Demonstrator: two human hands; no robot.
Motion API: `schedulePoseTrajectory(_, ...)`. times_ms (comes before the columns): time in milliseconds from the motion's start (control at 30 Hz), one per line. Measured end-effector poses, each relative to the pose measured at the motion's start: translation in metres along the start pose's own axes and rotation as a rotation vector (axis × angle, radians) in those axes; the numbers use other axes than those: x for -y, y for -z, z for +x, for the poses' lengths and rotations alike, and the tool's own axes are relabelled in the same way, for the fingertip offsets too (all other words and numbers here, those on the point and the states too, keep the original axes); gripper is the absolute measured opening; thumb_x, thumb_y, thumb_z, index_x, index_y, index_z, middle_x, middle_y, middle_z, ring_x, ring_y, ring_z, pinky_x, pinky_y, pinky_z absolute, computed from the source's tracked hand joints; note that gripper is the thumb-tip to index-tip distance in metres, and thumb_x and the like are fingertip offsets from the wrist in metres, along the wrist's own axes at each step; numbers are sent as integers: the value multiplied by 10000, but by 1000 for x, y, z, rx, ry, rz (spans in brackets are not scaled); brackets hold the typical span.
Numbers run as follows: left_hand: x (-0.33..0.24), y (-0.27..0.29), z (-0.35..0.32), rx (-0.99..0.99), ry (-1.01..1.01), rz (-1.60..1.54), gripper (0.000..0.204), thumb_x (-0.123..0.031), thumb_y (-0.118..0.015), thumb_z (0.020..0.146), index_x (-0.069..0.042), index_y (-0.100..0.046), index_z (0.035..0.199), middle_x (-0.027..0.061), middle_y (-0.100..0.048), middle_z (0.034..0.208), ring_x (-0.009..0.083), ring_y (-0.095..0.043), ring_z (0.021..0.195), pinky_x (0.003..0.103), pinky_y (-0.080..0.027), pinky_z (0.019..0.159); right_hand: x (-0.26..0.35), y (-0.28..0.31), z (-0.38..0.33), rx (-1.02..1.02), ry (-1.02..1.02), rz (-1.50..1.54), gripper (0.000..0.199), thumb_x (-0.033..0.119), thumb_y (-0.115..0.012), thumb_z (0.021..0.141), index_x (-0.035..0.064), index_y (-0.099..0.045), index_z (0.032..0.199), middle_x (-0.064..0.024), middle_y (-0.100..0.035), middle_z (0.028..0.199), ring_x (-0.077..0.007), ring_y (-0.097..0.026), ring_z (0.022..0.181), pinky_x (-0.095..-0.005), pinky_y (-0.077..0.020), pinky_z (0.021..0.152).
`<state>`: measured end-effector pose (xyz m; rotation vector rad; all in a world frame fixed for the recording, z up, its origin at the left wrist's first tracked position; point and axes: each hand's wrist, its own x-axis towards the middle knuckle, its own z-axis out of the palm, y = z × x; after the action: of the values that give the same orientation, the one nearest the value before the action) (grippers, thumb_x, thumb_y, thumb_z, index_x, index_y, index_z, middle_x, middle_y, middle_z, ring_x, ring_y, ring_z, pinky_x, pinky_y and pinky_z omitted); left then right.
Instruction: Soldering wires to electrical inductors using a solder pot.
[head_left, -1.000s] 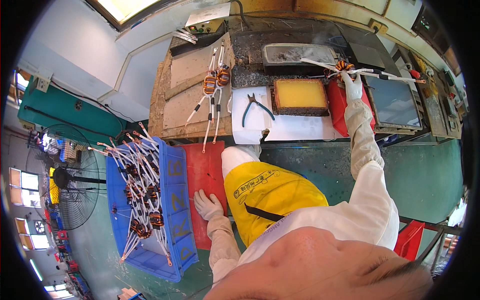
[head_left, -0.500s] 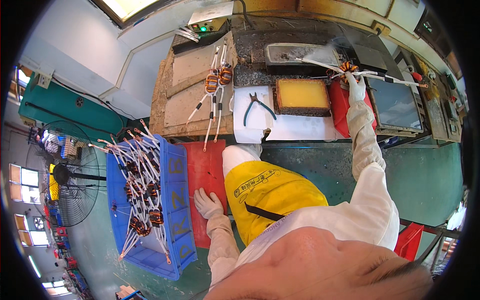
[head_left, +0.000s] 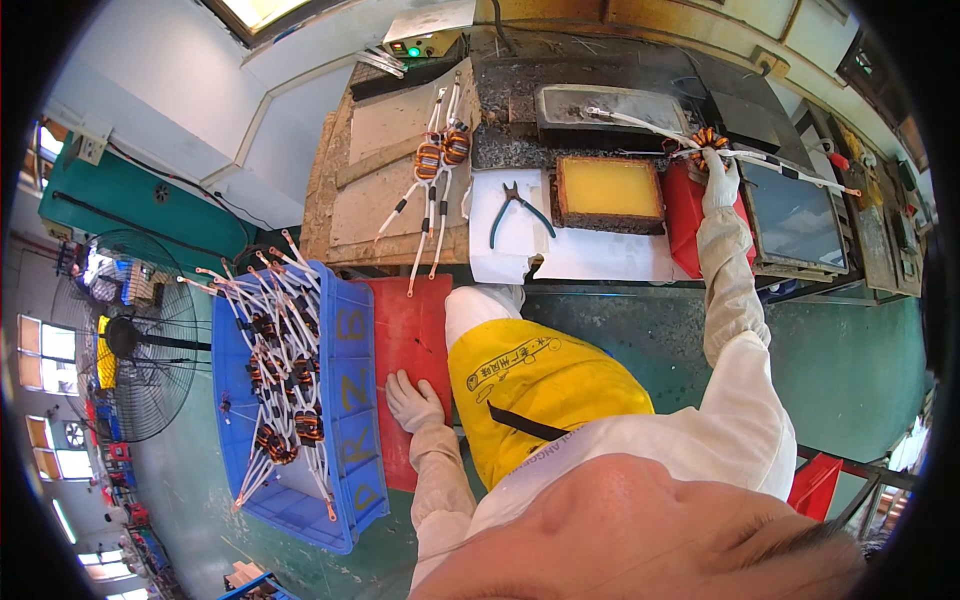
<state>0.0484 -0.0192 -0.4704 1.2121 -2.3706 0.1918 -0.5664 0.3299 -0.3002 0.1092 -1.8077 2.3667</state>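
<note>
Nearest, a yellow apron [head_left: 540, 385] is seen over white sleeves. The gloved left hand [head_left: 413, 401] is laid flat, fingers spread and holding nothing, on a red plastic panel [head_left: 412, 330] that stands beside the knee. Just left of that panel, a blue plastic crate [head_left: 350, 420] is filled with copper-wound toroid coils with long white sleeved leads [head_left: 283, 370], heaped loosely and poking over the rim.

Farther off, a worn wooden surface [head_left: 375, 190] is seen; two more copper-wound coils with white leads [head_left: 441, 152] are laid on it side by side, their leads trailing toward the near edge. To their right a white paper sheet [head_left: 590, 250] is spread, and a pair of blue-handled pliers [head_left: 515, 207] is laid on it with handles apart. Just right of the pliers, a shallow rectangular tray of yellow paste [head_left: 610, 190] is set, touching a red container [head_left: 686, 205] on its right.

At the far right, the gloved right hand [head_left: 719, 182] is stretched out, its fingers closed around a copper-wound coil with long white leads [head_left: 706, 145], which is held above the far edge of the red container, the leads spread left over a dark metal tray [head_left: 600, 105] and right over a grey flat-topped machine [head_left: 795, 215].
</note>
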Motion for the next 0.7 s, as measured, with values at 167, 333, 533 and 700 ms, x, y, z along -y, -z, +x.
schedulePoseTrajectory(167, 0, -1, -1, -1, -6, 5, 489, -275, -616, 945, -72, -583, 1388, 189, -572, 1445, 394, -541, 1331, 537, -437, 1126, 0, 3, 3, -59, -12, 28, 335, 164, -744, 936, 4, -614, 1200, -136, -731, 969, -234, -748, 695, -342, -634, 573)
schedulePoseTrajectory(333, 1, -2, -1, 27, 9, 3, 494, -274, -617, 947, -72, -575, 1396, 187, -565, 1454, 396, -533, 1336, 542, -432, 1127, 1, 6, 4, -71, 29, 216, 346, 189, -720, 966, 19, -615, 1248, -126, -727, 1053, -241, -745, 774, -355, -652, 656)
schedulePoseTrajectory(533, 1, -2, -1, 30, 18, -2, 506, -296, -625, 936, -78, -577, 1390, 185, -567, 1452, 400, -533, 1339, 546, -427, 1140, 0, 9, 10, -70, 56, 348, 375, 57, -683, 971, 15, -563, 1324, -158, -698, 1169, -274, -747, 896, -431, -676, 771)
schedulePoseTrajectory(700, 2, -3, -2, 22, 16, 9, 505, -296, -632, 931, -77, -583, 1383, 180, -572, 1448, 393, -533, 1343, 544, -427, 1141, -7, 8, 14, -85, 127, 367, 414, -9, -694, 952, 35, -551, 1338, -168, -677, 1228, -275, -724, 1018, -487, -665, 837)
